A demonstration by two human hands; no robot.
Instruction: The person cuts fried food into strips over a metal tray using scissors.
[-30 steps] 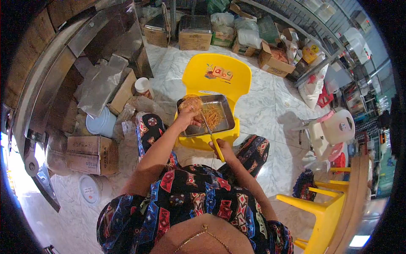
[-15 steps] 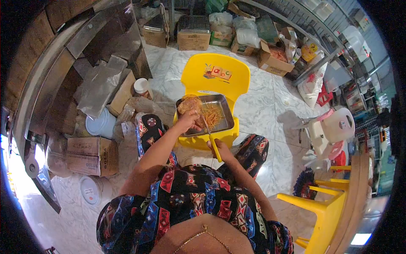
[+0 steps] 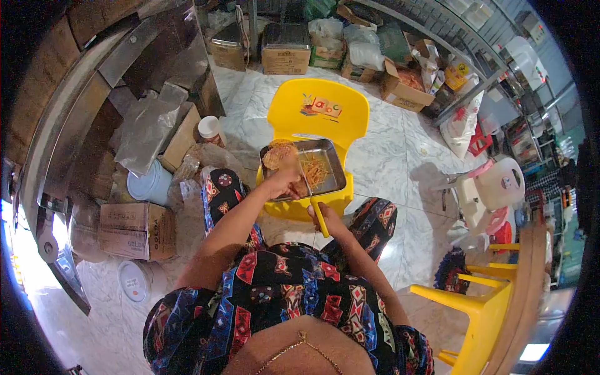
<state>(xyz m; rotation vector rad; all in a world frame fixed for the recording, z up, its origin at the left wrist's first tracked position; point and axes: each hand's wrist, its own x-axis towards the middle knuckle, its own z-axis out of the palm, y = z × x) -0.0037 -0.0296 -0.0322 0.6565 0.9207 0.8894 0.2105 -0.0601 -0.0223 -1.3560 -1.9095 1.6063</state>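
A rectangular metal tray (image 3: 338, 164) rests on the seat of a small yellow chair (image 3: 356, 109). Flat orange-brown pieces of food (image 3: 279, 153) are stacked at the tray's left, and thin strips of the same colour (image 3: 317, 172) lie in a loose heap to the right. My left hand (image 3: 287, 180) is over the tray's near left part, its slightly blurred fingers closed on a food piece. My right hand (image 3: 329, 219) is closed round the yellow handle of a knife (image 3: 320, 219); its thin blade points into the tray, beside my left fingers.
Cardboard boxes (image 3: 285, 60) and bags line the far wall. At left are a carton (image 3: 136, 231), a blue-lidded tub (image 3: 149, 183), a white-lidded bucket (image 3: 139, 281) and a white-capped jar (image 3: 210, 129). A yellow stool (image 3: 475, 306) and a cream plastic container (image 3: 494, 190) stand at right.
My left hand has shifted slightly within the tray and its fingers have blurred. The knife in my right hand stays in nearly the same place.
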